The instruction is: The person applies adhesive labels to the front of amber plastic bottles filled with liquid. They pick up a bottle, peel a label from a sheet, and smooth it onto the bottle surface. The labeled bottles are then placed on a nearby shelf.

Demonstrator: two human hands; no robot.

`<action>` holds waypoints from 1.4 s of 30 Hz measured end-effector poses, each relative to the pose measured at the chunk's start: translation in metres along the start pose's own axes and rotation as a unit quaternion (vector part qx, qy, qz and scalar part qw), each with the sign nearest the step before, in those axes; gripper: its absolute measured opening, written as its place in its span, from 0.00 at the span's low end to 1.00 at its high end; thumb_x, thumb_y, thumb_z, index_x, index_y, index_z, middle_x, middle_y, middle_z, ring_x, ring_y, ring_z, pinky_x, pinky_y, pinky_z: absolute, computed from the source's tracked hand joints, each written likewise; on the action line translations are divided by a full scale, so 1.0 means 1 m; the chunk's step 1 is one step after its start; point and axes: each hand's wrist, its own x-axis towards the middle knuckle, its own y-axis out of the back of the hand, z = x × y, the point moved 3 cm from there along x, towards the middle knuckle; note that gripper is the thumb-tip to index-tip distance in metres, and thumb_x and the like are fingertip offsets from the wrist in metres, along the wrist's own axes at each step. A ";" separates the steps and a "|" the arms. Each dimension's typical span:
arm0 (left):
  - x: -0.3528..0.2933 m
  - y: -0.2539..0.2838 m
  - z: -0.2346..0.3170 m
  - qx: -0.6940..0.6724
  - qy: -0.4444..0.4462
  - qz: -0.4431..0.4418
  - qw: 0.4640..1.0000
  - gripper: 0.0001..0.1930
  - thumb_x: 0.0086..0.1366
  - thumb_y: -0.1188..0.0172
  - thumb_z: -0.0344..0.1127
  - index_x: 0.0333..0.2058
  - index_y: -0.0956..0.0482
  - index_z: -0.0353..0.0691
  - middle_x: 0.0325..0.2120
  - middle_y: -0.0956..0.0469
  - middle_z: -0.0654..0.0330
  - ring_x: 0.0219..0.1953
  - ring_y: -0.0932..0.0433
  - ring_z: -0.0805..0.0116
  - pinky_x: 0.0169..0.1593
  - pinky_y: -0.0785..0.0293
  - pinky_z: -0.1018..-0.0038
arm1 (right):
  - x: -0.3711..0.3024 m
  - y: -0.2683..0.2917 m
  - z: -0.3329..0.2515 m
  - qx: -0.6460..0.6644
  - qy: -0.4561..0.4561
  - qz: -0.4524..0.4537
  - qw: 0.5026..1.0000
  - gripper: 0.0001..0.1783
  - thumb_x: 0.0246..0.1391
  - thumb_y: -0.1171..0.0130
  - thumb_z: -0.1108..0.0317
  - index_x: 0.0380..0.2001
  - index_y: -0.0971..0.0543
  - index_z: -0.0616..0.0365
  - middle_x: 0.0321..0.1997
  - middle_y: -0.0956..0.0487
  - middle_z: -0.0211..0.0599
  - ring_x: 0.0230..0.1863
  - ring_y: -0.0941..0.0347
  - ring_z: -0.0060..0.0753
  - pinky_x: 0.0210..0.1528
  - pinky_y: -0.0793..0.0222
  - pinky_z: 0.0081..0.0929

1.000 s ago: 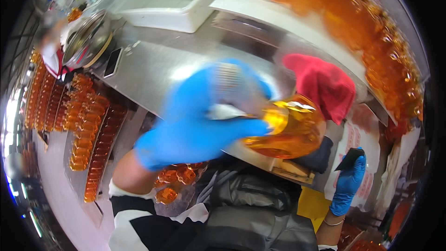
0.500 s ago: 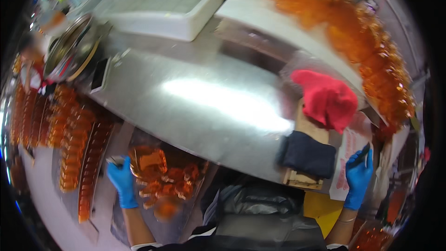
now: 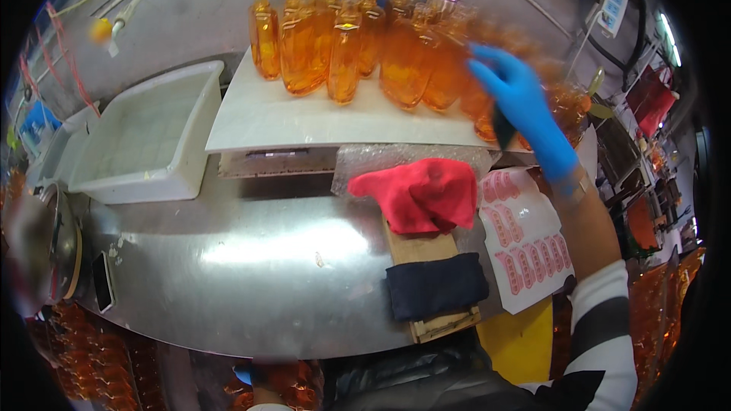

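My right hand (image 3: 521, 103), in a blue glove, reaches over the raised white shelf (image 3: 266, 125). Its thumb and forefinger stretch toward the amber bottles (image 3: 407, 61), blurred near the fingertips; whether they touch one I cannot tell. A dark flat piece (image 3: 502, 129) is tucked in the lower fingers of this hand. Of my left hand (image 3: 244, 375), just a bit of blue glove shows at the lower edge, beside amber bottles (image 3: 285, 384) below the table edge. Its fingers are hidden.
On the metal table (image 3: 228, 274) lie a red cloth (image 3: 426, 194), a folded dark cloth (image 3: 438, 285) on a wooden board (image 3: 445, 327), a sheet of red-printed labels (image 3: 525, 236) and a phone (image 3: 103, 281). A white tub (image 3: 205, 122) stands left of the shelf.
My view has swung up and to the right. My right hand has gone from beside the labels up to the shelf bottles. My left hand has dropped mostly out of sight.
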 end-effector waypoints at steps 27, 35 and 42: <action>-0.318 0.346 0.336 -0.546 -0.535 0.263 0.589 0.04 0.61 0.53 0.26 0.32 0.31 0.32 0.36 0.27 0.54 0.36 0.30 0.65 0.47 0.33 0.71 | 0.090 -0.047 -0.007 0.002 0.015 -0.023 1.000 0.19 0.45 0.41 0.54 0.37 0.24 0.55 0.37 0.22 0.45 0.38 0.25 0.44 0.40 0.30 0.36; -0.417 0.303 0.494 -0.405 -0.745 -0.155 0.507 0.40 0.46 0.33 0.32 0.57 0.45 0.34 0.49 0.33 0.50 0.51 0.32 0.59 0.56 0.37 0.66 | -0.011 0.035 -0.032 0.322 0.181 -0.184 0.911 0.14 0.45 0.39 0.60 0.33 0.24 0.57 0.26 0.25 0.34 0.28 0.30 0.24 0.33 0.33 0.21; -0.430 0.219 0.459 -0.441 -0.529 -0.431 0.583 0.38 0.51 0.38 0.25 0.59 0.47 0.39 0.54 0.39 0.56 0.53 0.35 0.65 0.50 0.30 0.73 | -0.125 0.021 0.076 0.112 -0.036 -0.167 0.979 0.14 0.50 0.44 0.60 0.40 0.24 0.54 0.29 0.23 0.36 0.29 0.29 0.26 0.34 0.32 0.23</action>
